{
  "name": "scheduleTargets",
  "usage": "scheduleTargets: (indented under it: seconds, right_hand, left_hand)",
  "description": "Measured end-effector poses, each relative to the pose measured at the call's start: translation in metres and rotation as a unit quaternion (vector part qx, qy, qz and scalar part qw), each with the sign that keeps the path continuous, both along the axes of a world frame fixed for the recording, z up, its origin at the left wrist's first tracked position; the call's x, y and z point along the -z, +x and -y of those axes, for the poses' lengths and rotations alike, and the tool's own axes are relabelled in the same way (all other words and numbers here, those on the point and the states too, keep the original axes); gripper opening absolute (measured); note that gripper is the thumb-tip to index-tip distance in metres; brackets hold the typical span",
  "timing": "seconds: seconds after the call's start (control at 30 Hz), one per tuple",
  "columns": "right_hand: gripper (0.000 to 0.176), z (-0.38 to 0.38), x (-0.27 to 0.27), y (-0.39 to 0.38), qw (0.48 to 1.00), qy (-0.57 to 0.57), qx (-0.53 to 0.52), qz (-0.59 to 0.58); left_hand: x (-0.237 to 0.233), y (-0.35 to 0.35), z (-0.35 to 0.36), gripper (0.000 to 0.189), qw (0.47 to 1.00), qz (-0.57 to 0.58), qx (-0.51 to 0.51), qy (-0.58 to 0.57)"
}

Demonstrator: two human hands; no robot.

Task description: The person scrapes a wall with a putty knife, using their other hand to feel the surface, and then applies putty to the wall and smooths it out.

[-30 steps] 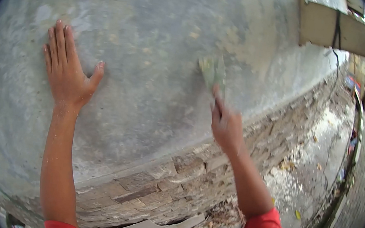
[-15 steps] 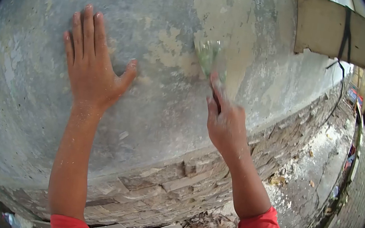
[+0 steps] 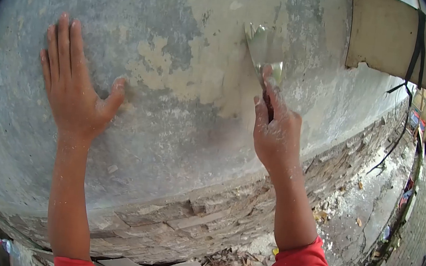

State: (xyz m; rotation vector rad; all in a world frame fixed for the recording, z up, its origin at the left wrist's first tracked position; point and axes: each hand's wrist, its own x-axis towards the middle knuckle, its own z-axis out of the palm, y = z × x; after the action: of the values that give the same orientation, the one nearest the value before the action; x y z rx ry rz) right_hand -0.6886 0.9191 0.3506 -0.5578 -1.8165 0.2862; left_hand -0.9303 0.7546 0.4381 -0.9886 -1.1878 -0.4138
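My left hand (image 3: 72, 89) lies flat with fingers spread against a grey plastered wall (image 3: 170, 138). My right hand (image 3: 276, 133) grips the handle of a metal scraper (image 3: 262, 47), forefinger along it. The scraper's wide blade presses on the wall at a patch of pale, flaking paint (image 3: 204, 73). Both forearms are dusted with white specks, and I wear red sleeves.
Below the plaster runs a band of rough stone courses (image 3: 197, 221). Paint chips and debris litter the concrete ground (image 3: 358, 204) to the right. A beige board with a black cable (image 3: 389, 37) hangs at the upper right. A paved lane (image 3: 419, 233) runs alongside.
The scraper and my right hand have moved up the wall into the pale paint patch. My left hand stayed flat on the wall while the view tilted upward.
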Motion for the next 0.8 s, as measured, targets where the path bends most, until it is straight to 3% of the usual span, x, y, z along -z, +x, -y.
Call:
scheduleTargets:
  seconds: [0.07, 0.17, 0.2, 0.3, 0.4, 0.47, 0.57, 0.7, 0.8]
  right_hand:
    - [0.051, -0.001, -0.007, 0.000, 1.000, -0.004, -0.011, -0.008]
    - [0.052, 0.002, 0.057, 0.003, 0.999, -0.013, -0.037, 0.001]
    - [0.053, 0.003, 0.081, 0.000, 0.998, 0.048, -0.038, -0.013]
    - [0.053, 0.006, 0.057, 0.004, 0.998, 0.029, -0.044, 0.025]
    - [0.045, 0.001, -0.045, 0.000, 0.998, -0.027, -0.009, 0.049]
    - [0.044, -0.012, -0.081, -0.014, 0.996, 0.068, -0.012, -0.050]
    - [0.045, -0.001, -0.073, -0.009, 0.999, 0.017, -0.015, -0.023]
    - [0.049, 0.003, 0.029, -0.009, 0.998, 0.031, -0.042, -0.030]
    - [0.049, 0.004, -0.013, 0.000, 0.999, -0.005, -0.039, 0.009]
  left_hand:
    - [0.000, -0.002, 0.002, 0.087, 1.000, -0.005, -0.003, -0.009]
    - [0.001, -0.003, 0.002, 0.089, 1.000, 0.008, -0.016, -0.014]
    - [0.001, -0.001, 0.002, 0.089, 1.000, 0.007, -0.019, -0.011]
    - [0.002, 0.006, -0.003, 0.091, 0.999, 0.022, -0.018, -0.014]
    - [0.001, 0.011, -0.012, 0.092, 1.000, 0.019, -0.021, -0.001]
    - [0.000, 0.016, -0.018, 0.093, 1.000, 0.026, -0.014, 0.005]
    - [-0.001, 0.018, -0.021, 0.094, 0.999, 0.036, -0.022, 0.011]
    - [-0.001, 0.018, -0.023, 0.095, 0.999, 0.030, -0.020, 0.014]
    - [-0.012, 0.027, -0.032, 0.096, 0.999, 0.043, -0.012, -0.005]
